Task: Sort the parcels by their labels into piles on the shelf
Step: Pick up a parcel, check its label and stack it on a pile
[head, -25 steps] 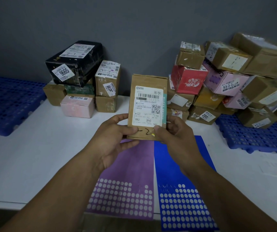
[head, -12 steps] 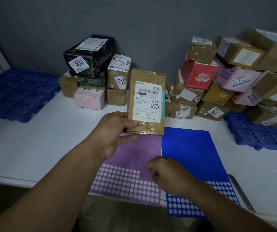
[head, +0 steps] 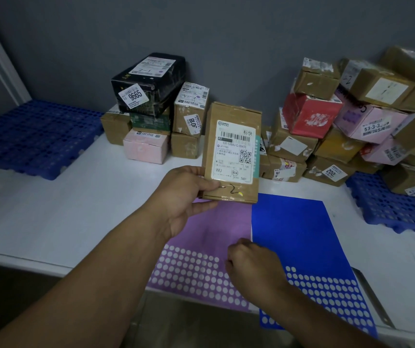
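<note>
**Labelled parcel held upright over the sticker sheets**

Nearest, the right hand (head: pixel 254 267) is seen with fingers curled at the seam between a purple sheet of white round stickers (head: pixel 201 247) and a blue sheet of the same kind (head: pixel 296 234); whether anything is pinched cannot be told. Both sheets lie on the white shelf top (head: pixel 63 209).

Above the purple sheet's far edge, a flat brown cardboard parcel (head: pixel 231 151) is gripped at its lower left corner by the left hand (head: pixel 183 194), thumb on the front. Its long axis is held upright, its labelled face turned to the camera. On the white label can be read "SF EXPRESS", "531-538AJ G-004", "WU" and "7481", with a barcode and QR code. A dark handwritten squiggle is seen beneath.

Further back on the left, a black box tagged "9665" (head: pixel 148 84) is stacked beside a brown box tagged "3018" (head: pixel 191 109). In the right heap, a pink box marked "53-3-3" (head: pixel 369 121) can be made out.
</note>
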